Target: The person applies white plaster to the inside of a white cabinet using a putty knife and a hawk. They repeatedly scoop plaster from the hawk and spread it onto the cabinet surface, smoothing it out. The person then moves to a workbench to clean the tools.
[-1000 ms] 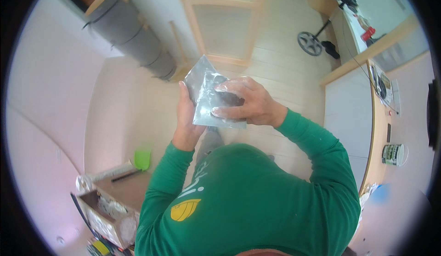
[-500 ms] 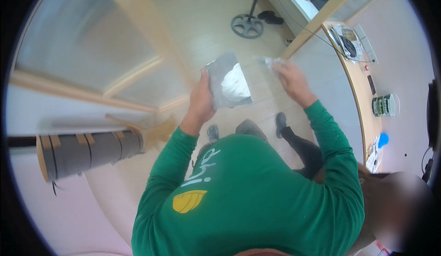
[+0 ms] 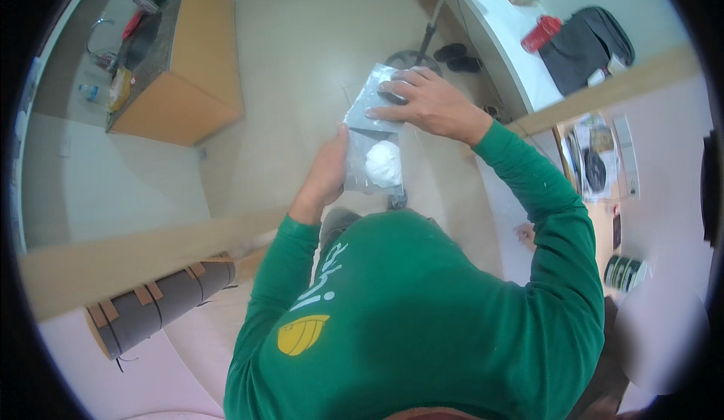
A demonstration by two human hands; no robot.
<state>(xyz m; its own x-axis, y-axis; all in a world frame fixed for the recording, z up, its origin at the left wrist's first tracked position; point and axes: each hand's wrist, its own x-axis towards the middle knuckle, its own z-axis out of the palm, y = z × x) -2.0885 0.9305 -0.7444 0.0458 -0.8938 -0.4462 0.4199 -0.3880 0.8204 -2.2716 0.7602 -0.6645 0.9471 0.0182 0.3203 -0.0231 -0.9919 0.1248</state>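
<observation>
My left hand [image 3: 326, 167] is closed on the edge of a flat grey plate [image 3: 360, 152], its thumb lying along the left side. A rounded lump of white putty [image 3: 383, 165] sits on the near part of this plate. Across the far part lies the broad, thin grey blade of a scraper [image 3: 371, 121]. My right hand [image 3: 434, 103] grips it from above, fingers bent over its face; the scraper's handle, if any, is hidden. Both hands are in front of my chest, close together, with the blade against the plate.
A wooden frame bar [image 3: 143, 258] crosses at left, above a grey roll [image 3: 162, 307]. A counter cabinet [image 3: 197, 65] stands far left. Ahead is a tripod-like stand [image 3: 433, 24] beside black shoes [image 3: 456, 56]. At right are a white ledge [image 3: 505, 35], a bucket [image 3: 625, 273] and another person's hand [image 3: 526, 234].
My right hand has swung left with the scraper and brought it onto the plate. My view has shifted forward, and the counter cabinet now shows at left.
</observation>
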